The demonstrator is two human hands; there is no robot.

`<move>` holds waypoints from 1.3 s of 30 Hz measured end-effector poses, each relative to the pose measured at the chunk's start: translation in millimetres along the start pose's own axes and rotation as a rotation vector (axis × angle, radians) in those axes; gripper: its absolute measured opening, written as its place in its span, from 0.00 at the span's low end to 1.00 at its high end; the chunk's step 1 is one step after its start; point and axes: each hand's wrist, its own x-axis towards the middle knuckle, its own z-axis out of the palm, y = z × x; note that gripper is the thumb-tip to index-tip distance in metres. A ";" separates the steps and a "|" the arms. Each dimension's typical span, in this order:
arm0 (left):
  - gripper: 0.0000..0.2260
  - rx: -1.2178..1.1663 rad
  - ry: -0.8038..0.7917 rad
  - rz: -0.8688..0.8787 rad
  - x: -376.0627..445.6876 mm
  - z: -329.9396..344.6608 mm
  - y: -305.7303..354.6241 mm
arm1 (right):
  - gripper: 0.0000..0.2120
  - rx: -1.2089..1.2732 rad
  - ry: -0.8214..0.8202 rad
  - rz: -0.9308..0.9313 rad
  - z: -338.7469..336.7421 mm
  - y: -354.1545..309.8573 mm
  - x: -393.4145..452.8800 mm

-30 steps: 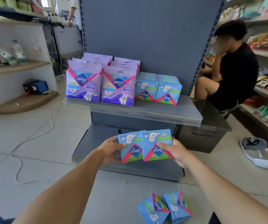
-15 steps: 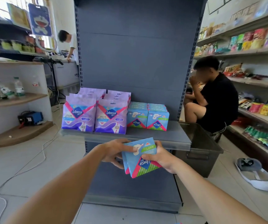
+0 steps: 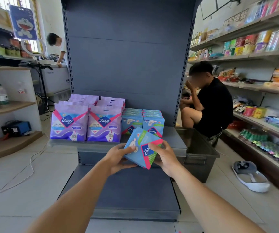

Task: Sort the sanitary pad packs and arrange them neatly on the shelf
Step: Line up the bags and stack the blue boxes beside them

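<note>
Since half a second ago the two blue Libresse pad packs [image 3: 142, 149] are lifted higher and closer to the shelf [image 3: 174, 140], now overlapping the front of the shelved blue packs [image 3: 143, 121]; the stack is tilted more, corner pointing down. Left hand [image 3: 118, 158] grips the left edge, thumb on the front face, fingers curled underneath. Right hand [image 3: 164, 156] grips the right side, fingers clenched round the pink-and-green corner. Packs are held in the air just in front of the shelf edge, not resting on it. On the shelf: purple Libresse packs [image 3: 86, 123] in two upright rows at left, blue packs in two rows just beside them; right part of the shelf bare. Grey back panel [image 3: 127, 56] behind, lower base shelf [image 3: 127, 190] below. Dark metal bin [image 3: 197, 148] right of the unit. A person in a black shirt [image 3: 209, 105] sits by stocked snack shelves [image 3: 253, 64]. A shoe [image 3: 249, 175] lies on the tiled floor [image 3: 17, 174]; white cable [image 3: 26, 174] at left.
</note>
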 end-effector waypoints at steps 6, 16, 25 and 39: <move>0.24 -0.579 0.049 0.148 0.9 27.0 -26.2 | 0.24 -0.021 -0.059 0.006 13.6 16.4 0.0; 0.20 -1.156 -0.042 0.211 -2.1 72.1 -33.3 | 0.19 0.072 0.033 -0.085 63.4 18.4 3.7; 0.18 -0.152 -0.026 0.221 -4.4 -21.8 8.8 | 0.16 -0.097 -0.184 -0.074 27.7 -7.4 8.7; 0.16 0.147 0.034 0.153 10.7 -7.8 40.5 | 0.16 -0.143 -0.125 -0.083 0.8 -4.9 25.5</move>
